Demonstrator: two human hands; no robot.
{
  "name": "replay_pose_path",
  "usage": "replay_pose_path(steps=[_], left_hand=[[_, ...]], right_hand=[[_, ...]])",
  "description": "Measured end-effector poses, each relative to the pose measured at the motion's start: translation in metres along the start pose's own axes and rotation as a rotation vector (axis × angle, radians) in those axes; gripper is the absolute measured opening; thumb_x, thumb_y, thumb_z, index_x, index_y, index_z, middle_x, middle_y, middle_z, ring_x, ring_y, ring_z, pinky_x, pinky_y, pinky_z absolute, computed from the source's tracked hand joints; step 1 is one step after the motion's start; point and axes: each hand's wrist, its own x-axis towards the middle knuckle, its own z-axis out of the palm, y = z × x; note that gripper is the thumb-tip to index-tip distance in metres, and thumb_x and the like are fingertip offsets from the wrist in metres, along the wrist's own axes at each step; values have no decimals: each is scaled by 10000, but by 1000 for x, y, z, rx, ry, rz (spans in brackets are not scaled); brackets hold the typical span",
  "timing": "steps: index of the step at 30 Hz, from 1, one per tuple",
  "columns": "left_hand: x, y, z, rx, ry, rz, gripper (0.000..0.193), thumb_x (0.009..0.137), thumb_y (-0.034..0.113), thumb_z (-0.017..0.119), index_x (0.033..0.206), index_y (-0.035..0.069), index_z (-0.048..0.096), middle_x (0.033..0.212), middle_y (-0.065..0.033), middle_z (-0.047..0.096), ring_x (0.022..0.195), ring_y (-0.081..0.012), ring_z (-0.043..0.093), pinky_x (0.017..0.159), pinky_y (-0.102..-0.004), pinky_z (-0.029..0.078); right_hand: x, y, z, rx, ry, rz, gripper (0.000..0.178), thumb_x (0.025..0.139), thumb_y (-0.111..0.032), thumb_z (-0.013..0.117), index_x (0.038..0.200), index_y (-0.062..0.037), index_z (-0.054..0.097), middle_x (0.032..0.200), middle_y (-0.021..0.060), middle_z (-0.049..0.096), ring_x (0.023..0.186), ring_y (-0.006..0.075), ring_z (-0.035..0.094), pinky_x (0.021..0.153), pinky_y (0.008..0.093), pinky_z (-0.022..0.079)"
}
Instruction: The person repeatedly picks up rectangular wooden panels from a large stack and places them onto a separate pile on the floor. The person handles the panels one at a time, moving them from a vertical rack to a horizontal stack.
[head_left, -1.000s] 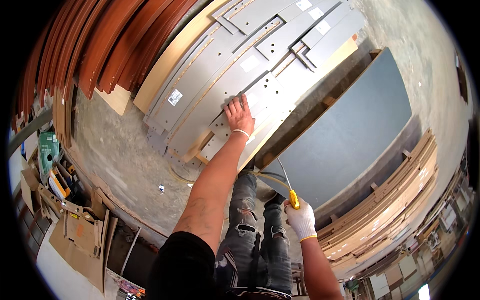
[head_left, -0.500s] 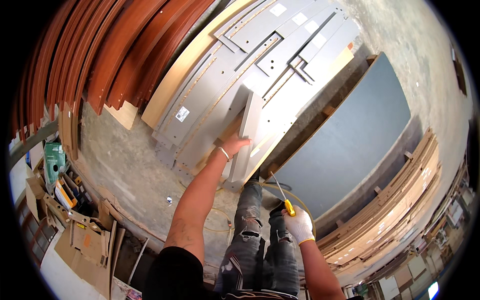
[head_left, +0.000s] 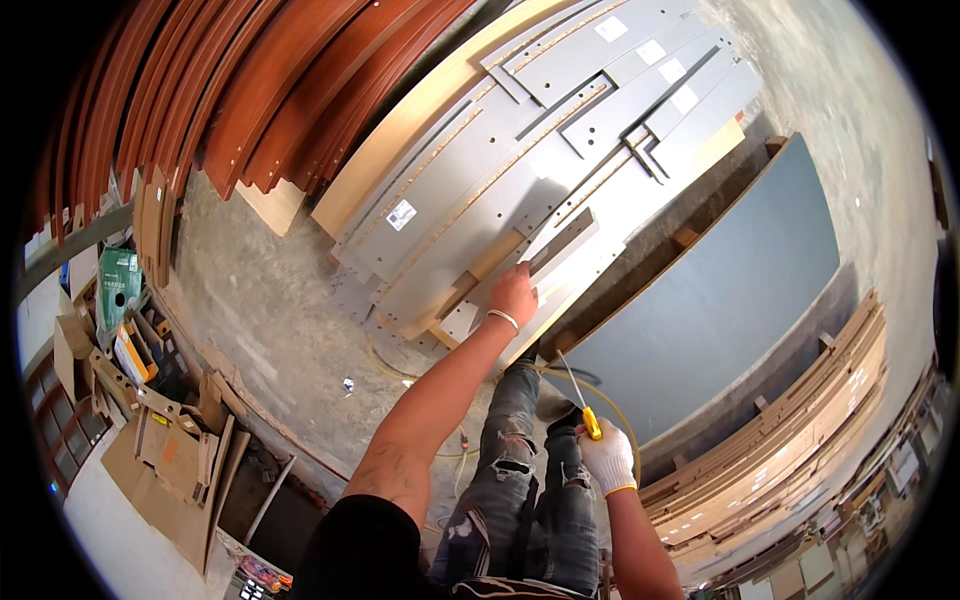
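My bare left hand [head_left: 514, 293], with a pale band at the wrist, grips the edge of a narrow grey board [head_left: 568, 243]. This board is tilted over a stack of grey panels [head_left: 480, 190] that have drilled holes and raw chipboard edges. Its far end points up and to the right. My right hand [head_left: 606, 456], in a white knitted glove, is closed around the yellow handle of a screwdriver [head_left: 592, 424]. The thin metal shaft points up and away, beside my right leg and apart from the boards.
Reddish-brown panels [head_left: 270, 90] stand at the upper left. A large blue-grey panel [head_left: 710, 300] rests on wooden blocks at the right, with stacked wooden boards [head_left: 780, 430] beyond it. Cardboard scraps [head_left: 160, 480] lie at lower left. A yellow hose [head_left: 632, 420] curves near my legs.
The narrow board has turned from nearly upright to a flatter slant toward the right, and my left hand has shifted right with it. The whole view has also shifted slightly; the right hand still holds the screwdriver.
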Motion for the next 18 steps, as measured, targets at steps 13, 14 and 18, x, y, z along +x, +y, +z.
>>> replay_pose_path(steps=[13,14,18], left_hand=[[73,-113,-140,574,373,-26,799,858,313,755,1527,78,388,1546,-190,406,1422,-385,377,1123,-527,338],[78,-111,-141,555,299,-64,813,865,333,753,1537,75,374,1583,-199,356,1450,-390,330,1138,-522,315],[104,-97,-177,378,72,-60,1013,826,476,784,1592,60,268,1643,-250,201,1516,-430,198,1177,-527,264]], right_hand=[[5,-25,8,-111,-50,-67,246,883,-324,685,1004,-112,720,933,187,733,924,390,700,805,493,538],[6,-28,8,-117,-59,-54,248,883,-326,686,1007,-114,720,940,188,733,933,392,698,812,494,536],[3,-46,7,-112,-86,-13,253,889,-336,684,1007,-114,715,949,190,732,946,397,693,817,499,533]])
